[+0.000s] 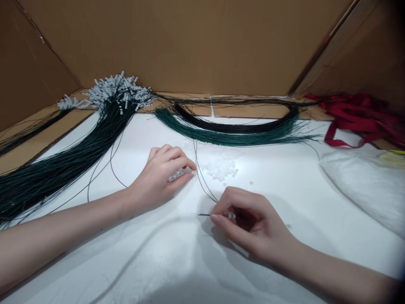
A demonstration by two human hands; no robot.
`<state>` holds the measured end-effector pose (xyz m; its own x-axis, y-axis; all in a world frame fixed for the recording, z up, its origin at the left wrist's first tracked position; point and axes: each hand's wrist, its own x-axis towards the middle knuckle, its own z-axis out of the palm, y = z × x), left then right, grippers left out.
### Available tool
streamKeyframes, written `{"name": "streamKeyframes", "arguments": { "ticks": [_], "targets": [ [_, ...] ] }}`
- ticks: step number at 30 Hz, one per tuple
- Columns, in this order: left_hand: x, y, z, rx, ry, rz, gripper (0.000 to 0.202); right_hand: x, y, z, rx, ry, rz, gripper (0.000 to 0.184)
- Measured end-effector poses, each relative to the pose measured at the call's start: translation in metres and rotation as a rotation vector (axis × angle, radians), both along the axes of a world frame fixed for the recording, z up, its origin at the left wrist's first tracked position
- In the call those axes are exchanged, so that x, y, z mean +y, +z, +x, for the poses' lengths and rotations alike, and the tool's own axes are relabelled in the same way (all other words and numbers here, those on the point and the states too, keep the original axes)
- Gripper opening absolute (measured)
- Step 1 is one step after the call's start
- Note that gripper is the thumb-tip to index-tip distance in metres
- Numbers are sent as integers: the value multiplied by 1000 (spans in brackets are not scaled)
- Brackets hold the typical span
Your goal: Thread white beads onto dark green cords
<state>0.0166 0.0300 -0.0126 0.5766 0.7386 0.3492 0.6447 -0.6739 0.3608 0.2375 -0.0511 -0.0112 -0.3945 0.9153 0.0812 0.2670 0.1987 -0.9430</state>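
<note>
My left hand (163, 175) rests on the white table (284, 202), its fingers curled round a small clump of clear beads (179, 173) threaded on a thin dark cord. My right hand (249, 223) pinches the end of a thin dark cord (204, 215) with one clear bead (232, 215) at the fingertips; the tip points left. The cord (199, 177) runs up from both hands toward the bundles at the back. A loose pile of clear beads (221, 166) lies just beyond my hands.
A thick bundle of dark green cords with white bead ends (117, 90) fans out at the left. A looped green and black cord bundle (237, 126) lies at the back. Red ribbons (357, 116) and a clear plastic bag (363, 185) sit at the right. Cardboard walls (190, 42) enclose the table.
</note>
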Motion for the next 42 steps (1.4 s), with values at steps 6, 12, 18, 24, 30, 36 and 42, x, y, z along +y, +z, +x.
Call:
{"name": "streamKeyframes", "arguments": {
  "ticks": [6, 12, 18, 24, 30, 36, 42],
  "targets": [
    [2, -1, 0, 9, -5, 4, 9, 0, 2, 0, -9, -7, 10, 13],
    [0, 2, 2, 22, -8, 21, 10, -1, 3, -1, -4, -3, -2, 12],
    [-1, 4, 1, -3, 1, 8, 10, 0, 5, -1, -2, -12, -32, 12],
    [1, 8, -1, -82, 26, 63, 4, 0, 7, -3, 27, -31, -74, 11],
    [-6, 14, 2, -223, 2, 111, 4, 1, 7, -2, 35, -24, -71, 10],
    [-15, 13, 2, -434, -78, -222, 5, 1, 6, -1, 39, -20, -63, 10],
    [-24, 9, 3, -543, -139, -381, 10, 1, 6, 0, 38, -2, -64, 11]
  ]
}}
